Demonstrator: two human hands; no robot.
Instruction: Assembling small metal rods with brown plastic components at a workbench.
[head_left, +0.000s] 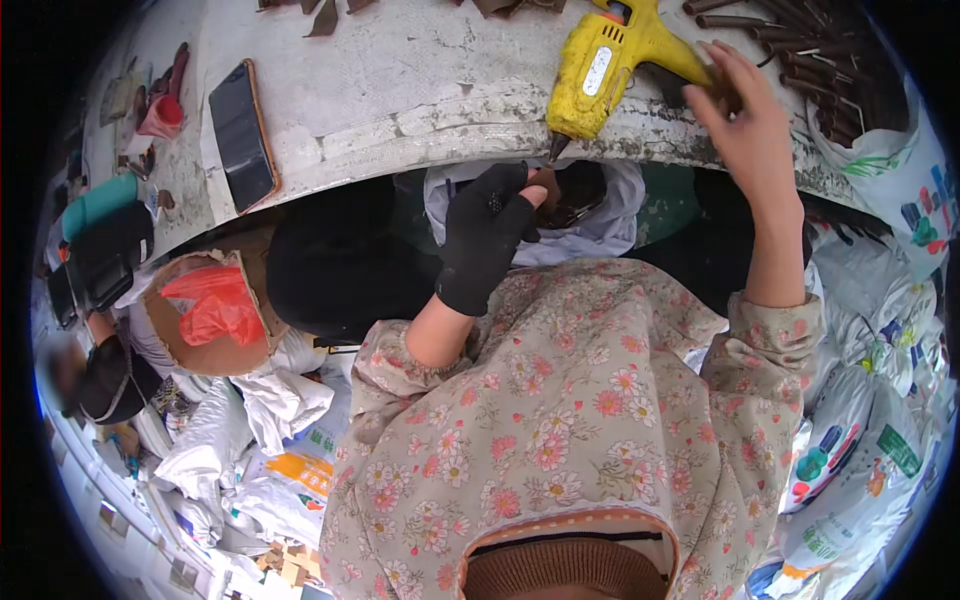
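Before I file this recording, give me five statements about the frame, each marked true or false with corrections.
1. The left hand wears a black fingerless glove. True.
2. The right hand wears a matching glove. False: the right hand is bare.
3. The nozzle of the yellow glue gun points toward the person. True.
4. The phone lies to the right of the glue gun. False: the phone lies to its left.
5. A red plastic bag sits in the open cardboard box. True.

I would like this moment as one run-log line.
left hand: holds brown piece | right hand: near glue gun, contact unclear | phone: on table
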